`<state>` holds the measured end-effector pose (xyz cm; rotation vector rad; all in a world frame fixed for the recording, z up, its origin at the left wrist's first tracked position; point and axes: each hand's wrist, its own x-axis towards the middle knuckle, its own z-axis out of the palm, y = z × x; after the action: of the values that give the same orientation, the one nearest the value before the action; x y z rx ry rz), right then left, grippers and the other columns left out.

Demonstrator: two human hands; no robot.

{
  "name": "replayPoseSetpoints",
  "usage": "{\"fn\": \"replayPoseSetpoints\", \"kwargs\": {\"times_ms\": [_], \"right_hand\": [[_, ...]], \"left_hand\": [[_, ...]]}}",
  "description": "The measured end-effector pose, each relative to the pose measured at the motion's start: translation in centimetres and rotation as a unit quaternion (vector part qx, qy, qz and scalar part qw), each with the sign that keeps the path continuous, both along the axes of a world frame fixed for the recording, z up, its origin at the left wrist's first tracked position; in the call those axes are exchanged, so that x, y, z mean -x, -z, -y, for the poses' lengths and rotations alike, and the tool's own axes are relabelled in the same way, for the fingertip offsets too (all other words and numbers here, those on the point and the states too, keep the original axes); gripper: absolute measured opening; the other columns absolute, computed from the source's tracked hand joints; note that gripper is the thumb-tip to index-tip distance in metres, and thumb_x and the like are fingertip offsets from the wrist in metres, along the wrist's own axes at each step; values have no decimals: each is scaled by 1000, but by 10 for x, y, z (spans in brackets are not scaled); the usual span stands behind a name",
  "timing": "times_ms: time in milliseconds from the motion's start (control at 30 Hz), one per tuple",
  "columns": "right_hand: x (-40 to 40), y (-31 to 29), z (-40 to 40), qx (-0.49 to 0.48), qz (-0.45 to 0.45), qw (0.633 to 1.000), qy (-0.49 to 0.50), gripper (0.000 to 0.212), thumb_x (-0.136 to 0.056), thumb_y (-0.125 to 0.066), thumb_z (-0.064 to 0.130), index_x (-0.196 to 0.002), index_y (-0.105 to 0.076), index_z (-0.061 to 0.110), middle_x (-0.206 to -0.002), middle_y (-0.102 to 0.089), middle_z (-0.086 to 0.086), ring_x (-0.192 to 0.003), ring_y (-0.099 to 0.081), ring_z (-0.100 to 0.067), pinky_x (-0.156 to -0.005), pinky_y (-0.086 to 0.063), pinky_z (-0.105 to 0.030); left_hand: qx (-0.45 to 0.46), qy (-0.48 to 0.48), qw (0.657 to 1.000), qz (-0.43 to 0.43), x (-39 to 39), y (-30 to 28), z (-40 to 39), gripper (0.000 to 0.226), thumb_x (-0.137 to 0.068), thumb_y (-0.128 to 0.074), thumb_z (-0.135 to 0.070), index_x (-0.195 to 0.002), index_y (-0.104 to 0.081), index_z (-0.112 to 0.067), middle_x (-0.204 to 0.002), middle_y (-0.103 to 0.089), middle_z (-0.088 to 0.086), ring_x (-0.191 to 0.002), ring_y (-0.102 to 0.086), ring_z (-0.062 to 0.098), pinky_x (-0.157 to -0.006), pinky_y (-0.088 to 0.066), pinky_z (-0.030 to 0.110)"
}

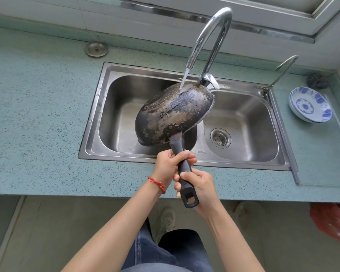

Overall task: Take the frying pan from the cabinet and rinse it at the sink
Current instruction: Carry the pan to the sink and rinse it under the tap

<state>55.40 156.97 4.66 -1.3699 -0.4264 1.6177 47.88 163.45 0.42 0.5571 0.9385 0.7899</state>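
This is a home kitchen. A steel double sink (241, 122) is sunk into a speckled blue-green table (37, 114), with a tall curved tap (210, 36) running water over it and a thinner second tap (281, 73) at its right corner. Blue-and-white bowls (310, 105) are stacked on the table to the right, with a steel scrubbing ball (317, 80) just behind them. A window frame (243, 16) runs along the wall behind the sink.
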Motion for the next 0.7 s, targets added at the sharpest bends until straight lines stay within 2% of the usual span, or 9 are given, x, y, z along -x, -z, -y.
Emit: {"fn": "replayPoseSetpoints", "kwargs": {"times_ms": [167,267,367,433,533,700], "right_hand": [[1,-2,0,7,36,999,-6,16,-85,-44,-7,-73,-54,-3,-64,-51,-13,-44,-49,-15,-37,-45,-23],[-1,-4,-1,6,26,1000,-8,13,-86,-44,-6,-77,-54,-4,-65,-52,-13,-44,-50,-14,-37,-46,-23],[-3,-4,-2,2,-16,1000,-3,9,-86,-45,-4,-81,-53,-3,-67,-52,-12,-45,-50,-13,-37,-45,-22],[-4,-4,-3,-4,-60,998,1,5,-79,-50,2,-81,-53,-3,-66,-53,-11,-46,-50,-13,-38,-44,-21],[-5,-1,-6,-6,-119,993,12,15,-72,-50,7,-82,-53,-3,-65,-54,-10,-45,-50,-12,-37,-43,-20],[3,4,-7,-7,-179,983,28,17,-71,-47,8,-84,-52,-2,-66,-51,-10,-44,-49,-10,-36,-43,-17]], "left_hand": [[9,1,1000,10,0,1,1,14,-83,-58,-7,-76,-63,4,-63,-72,5,-64,-70,16,-62,-58,26],[13,-3,1000,13,-1,-1,0,14,-83,-59,-7,-76,-63,4,-63,-72,5,-64,-70,16,-59,-56,24],[3,-7,1000,2,-2,-4,-1,12,-82,-60,-8,-75,-63,2,-63,-72,4,-65,-70,15,-58,-56,23],[-6,-13,1000,-9,-3,-8,-2,12,-82,-61,-6,-72,-63,0,-61,-71,4,-63,-70,15,-57,-56,22],[-22,-15,999,-36,-2,-13,-6,10,-81,-61,-4,-73,-61,1,-58,-70,1,-59,-69,12,-53,-54,21],[-37,-5,995,-90,5,-14,-10,9,-81,-61,-4,-74,-58,0,-56,-70,0,-57,-69,11,-55,-56,23]]}}
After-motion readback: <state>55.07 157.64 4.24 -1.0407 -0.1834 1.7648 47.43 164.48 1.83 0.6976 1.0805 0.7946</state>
